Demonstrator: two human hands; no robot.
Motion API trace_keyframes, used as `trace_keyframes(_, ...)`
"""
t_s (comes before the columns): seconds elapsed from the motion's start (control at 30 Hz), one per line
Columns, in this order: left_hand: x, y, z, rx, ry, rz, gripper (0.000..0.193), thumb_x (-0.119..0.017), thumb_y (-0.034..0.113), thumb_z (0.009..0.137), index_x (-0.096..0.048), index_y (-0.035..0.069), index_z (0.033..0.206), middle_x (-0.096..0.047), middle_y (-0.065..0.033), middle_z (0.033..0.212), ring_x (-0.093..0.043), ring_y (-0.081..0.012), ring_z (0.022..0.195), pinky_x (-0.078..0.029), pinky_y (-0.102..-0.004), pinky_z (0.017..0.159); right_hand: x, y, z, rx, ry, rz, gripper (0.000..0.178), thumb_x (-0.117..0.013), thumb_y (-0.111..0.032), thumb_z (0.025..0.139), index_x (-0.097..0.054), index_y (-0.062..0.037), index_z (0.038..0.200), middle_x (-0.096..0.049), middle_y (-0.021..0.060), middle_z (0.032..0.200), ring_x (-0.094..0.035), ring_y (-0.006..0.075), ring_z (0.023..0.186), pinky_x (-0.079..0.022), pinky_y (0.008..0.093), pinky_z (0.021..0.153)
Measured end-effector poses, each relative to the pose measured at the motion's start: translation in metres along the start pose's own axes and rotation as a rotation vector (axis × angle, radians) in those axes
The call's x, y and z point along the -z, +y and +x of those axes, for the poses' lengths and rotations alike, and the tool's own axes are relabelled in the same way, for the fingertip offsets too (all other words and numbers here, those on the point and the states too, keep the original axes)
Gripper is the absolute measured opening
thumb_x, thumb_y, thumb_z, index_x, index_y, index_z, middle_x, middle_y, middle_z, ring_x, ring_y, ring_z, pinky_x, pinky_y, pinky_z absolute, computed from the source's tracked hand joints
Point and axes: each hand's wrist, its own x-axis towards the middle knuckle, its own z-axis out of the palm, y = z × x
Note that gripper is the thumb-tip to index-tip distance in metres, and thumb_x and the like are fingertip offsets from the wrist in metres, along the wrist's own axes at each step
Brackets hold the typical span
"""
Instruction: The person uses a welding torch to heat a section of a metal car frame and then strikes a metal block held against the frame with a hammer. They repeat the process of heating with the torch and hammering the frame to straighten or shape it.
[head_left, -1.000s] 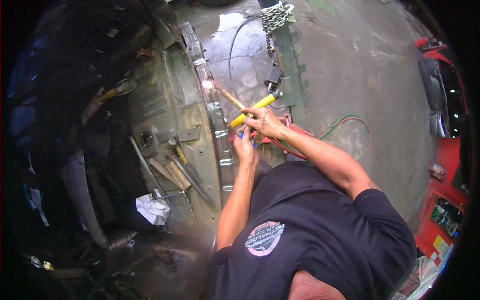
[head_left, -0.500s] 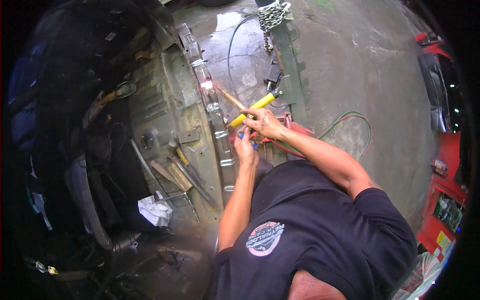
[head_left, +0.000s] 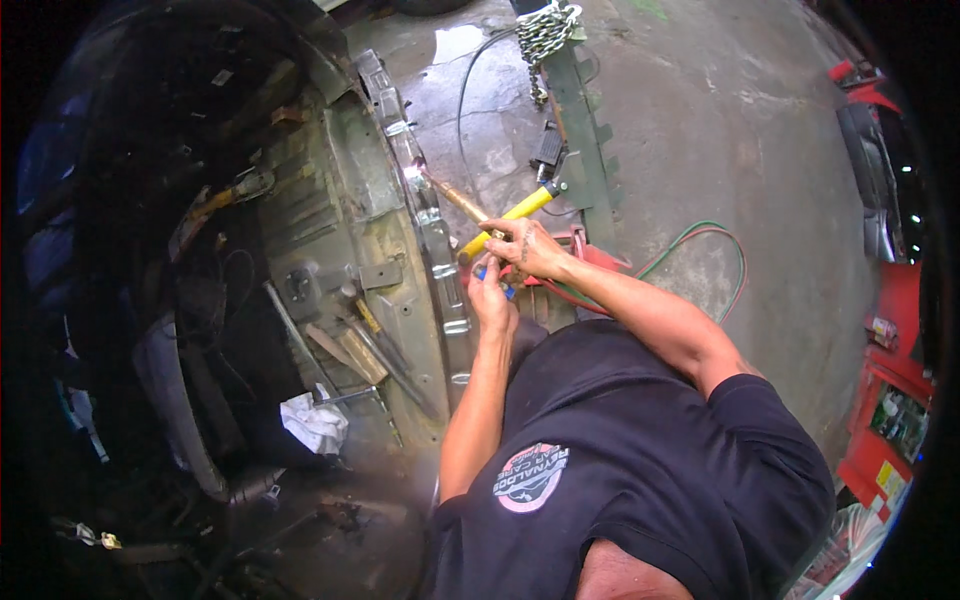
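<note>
My right hand [head_left: 530,248] is closed around the brass-coloured body of a gas torch [head_left: 458,199]. Just below it, my left hand [head_left: 491,295] has its fingers pressed on the torch's rear end, where bits of blue show. The torch tip points up and left at the metal sill [head_left: 428,215] of a stripped car body, with a small glow where they meet. Beneath the torch and my right hand crosses a yellow bar [head_left: 525,208] with a black end.
Hammers [head_left: 365,310], wooden-handled tools and a white rag [head_left: 314,422] lie on the car floor [head_left: 375,350]. Green and red hoses [head_left: 690,232] loop over the concrete. A green metal beam [head_left: 585,150] carries a chain [head_left: 547,32]. Red equipment [head_left: 880,400] stands at right.
The bright orange-white glow at the torch tip has shrunk and dimmed. My hands hold nearly the same place, and the view has shifted slightly.
</note>
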Motion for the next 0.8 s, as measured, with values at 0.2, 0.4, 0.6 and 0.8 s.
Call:
trace_keyframes(0.2,-0.006,0.013,-0.009,0.026,0.014,-0.016,0.025,-0.055,0.011,0.104,-0.064,0.001,0.124,-0.068,-0.0087,0.118,-0.066,-0.0175,0.106,-0.053,-0.0319,0.09,0.004,-0.021,-0.003,-0.058,-0.061,0.034,0.052,-0.063,-0.028,0.094,-0.059,0.0008,0.137,-0.072,0.014,0.087,-0.07,0.0172,0.076,-0.056,0.0349,0.071)
trace_keyframes(0.4,-0.009,0.009,-0.007,0.032,0.017,-0.015,0.025,-0.065,0.017,0.1,-0.061,0.008,0.123,-0.067,-0.0027,0.108,-0.065,-0.0144,0.094,-0.056,-0.0311,0.077,0.005,-0.016,-0.006,-0.097,-0.061,0.054,0.052,-0.064,-0.028,0.094,-0.059,0.0041,0.135,-0.076,0.0196,0.103,-0.074,0.0248,0.095,-0.057,0.0369,0.084)
trace_keyframes(0.6,-0.013,0.004,-0.01,0.075,0.012,-0.017,0.022,-0.061,0.016,0.101,-0.061,0.008,0.122,-0.068,-0.0037,0.109,-0.067,-0.0155,0.096,-0.056,-0.0316,0.075,0.004,0.008,-0.003,-0.067,0.001,-0.004,0.054,-0.066,-0.033,0.091,-0.063,0.0009,0.133,-0.072,0.026,0.113,-0.071,0.0314,0.107,-0.053,0.0401,0.092)
trace_keyframes(0.8,-0.01,0.01,-0.011,0.094,-0.021,-0.007,0.021,-0.061,0.017,0.102,-0.061,0.008,0.121,-0.068,-0.0038,0.104,-0.067,-0.0156,0.088,-0.056,-0.031,0.071,0.002,0.003,-0.002,-0.074,-0.005,-0.005,0.054,-0.066,-0.033,0.091,-0.062,0.0012,0.133,-0.072,0.0252,0.111,-0.071,0.0304,0.105,-0.054,0.0398,0.091)
